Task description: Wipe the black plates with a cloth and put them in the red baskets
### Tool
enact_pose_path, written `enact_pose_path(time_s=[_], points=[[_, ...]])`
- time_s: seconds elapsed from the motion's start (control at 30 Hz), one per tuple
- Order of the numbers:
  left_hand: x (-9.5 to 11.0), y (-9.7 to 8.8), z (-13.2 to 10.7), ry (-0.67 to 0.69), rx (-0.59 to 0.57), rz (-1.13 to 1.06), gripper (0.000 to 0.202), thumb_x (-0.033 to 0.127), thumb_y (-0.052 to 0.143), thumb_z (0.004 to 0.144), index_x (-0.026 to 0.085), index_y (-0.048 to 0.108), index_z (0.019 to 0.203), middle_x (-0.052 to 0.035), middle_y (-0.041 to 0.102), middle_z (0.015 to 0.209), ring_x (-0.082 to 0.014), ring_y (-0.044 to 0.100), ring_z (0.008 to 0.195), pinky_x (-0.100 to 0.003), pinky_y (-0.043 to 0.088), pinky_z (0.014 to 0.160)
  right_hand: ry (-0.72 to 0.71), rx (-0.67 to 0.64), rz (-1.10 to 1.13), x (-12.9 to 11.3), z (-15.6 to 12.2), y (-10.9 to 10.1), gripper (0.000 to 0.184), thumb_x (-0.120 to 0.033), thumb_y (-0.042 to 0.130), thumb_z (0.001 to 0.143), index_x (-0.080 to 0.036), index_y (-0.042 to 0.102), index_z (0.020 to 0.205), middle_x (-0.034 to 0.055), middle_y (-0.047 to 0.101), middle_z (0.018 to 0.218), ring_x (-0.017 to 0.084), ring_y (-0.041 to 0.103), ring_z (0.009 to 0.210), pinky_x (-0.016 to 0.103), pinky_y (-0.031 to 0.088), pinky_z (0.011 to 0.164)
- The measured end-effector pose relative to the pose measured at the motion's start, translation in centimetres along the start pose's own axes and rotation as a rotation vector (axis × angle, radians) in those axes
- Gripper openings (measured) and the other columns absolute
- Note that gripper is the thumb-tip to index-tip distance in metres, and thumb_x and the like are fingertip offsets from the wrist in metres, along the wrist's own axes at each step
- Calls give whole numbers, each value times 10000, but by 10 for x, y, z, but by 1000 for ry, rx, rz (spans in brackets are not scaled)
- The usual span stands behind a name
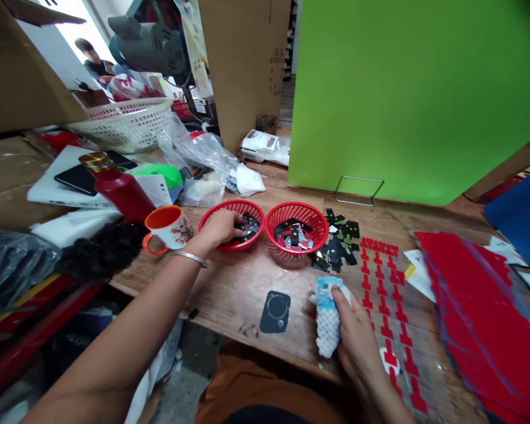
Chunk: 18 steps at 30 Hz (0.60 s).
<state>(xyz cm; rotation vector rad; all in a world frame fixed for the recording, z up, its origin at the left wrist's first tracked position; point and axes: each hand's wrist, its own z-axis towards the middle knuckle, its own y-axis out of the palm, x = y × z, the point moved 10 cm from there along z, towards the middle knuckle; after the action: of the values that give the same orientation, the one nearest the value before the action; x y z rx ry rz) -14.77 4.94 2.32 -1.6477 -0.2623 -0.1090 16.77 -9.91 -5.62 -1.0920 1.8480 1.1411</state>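
Note:
My left hand [221, 228] reaches into the left red plastic basket [207, 217], over a pile of small dark metal pieces [249, 227]. Its thumb and fingertips look apart among the pieces; whether they touch one is hard to make out. In my right hand [355, 327] is a crumpled white and blue cloth [328, 321], gripped above the table's front part. A dark flat pad [275, 312] with a ring mark lies between the hands. Another red basket [297, 259] holds black, silver and red pieces [295, 235].
Right of the baskets lie loose black pieces [335, 250], rows of red T-shaped pieces [384, 305] and red sheets [490, 318]. An orange-rimmed mug [172, 232] and a red bottle [123, 191] stand at left. A green panel [406, 100] rises behind. Another person [95, 62] is far back.

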Motion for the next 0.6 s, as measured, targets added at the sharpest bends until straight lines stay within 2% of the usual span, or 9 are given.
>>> enact_pose_path(time_s=[0.1, 0.27, 0.4, 0.53, 0.6], points=[[1, 6, -2, 12, 0, -24, 189, 249, 704, 651, 195, 707, 832, -44, 711, 829, -205, 635, 776, -250, 431, 670, 81, -37, 40, 9, 0, 3, 374, -444, 726, 708, -202, 624, 975, -50, 617, 581, 102, 532, 464, 204, 470, 487], [-11, 9, -2, -17, 43, -84, 363, 293, 726, 642, 188, 675, 985, -80, 696, 975, -227, 628, 874, -271, 448, 737, 98, -47, 30, 11, 0, 4, 394, -436, 744, 682, -191, 637, 972, -35, 638, 615, 103, 541, 473, 190, 447, 451], [-13, 13, -2, 11, 15, -131, 194, 256, 698, 660, 185, 685, 840, -54, 701, 860, -214, 634, 820, -272, 454, 728, 92, -60, 33, 11, -3, 7, 376, -437, 748, 678, -192, 650, 945, -30, 651, 649, 107, 565, 526, 185, 460, 490], [-18, 9, -3, 0, 55, -139, 368, 298, 722, 628, 181, 677, 973, -85, 689, 973, -245, 618, 905, -300, 456, 776, 89, -91, 17, 10, -6, 10, 345, -437, 743, 690, -193, 651, 915, -33, 645, 656, 94, 542, 515, 177, 439, 474], [-20, 11, -3, -8, 50, -162, 380, 304, 729, 607, 186, 684, 965, -85, 692, 953, -257, 617, 897, -311, 456, 770, 90, -95, 10, 10, -7, 10, 344, -436, 744, 690, -191, 649, 911, -29, 650, 670, 93, 538, 517, 178, 439, 475]])
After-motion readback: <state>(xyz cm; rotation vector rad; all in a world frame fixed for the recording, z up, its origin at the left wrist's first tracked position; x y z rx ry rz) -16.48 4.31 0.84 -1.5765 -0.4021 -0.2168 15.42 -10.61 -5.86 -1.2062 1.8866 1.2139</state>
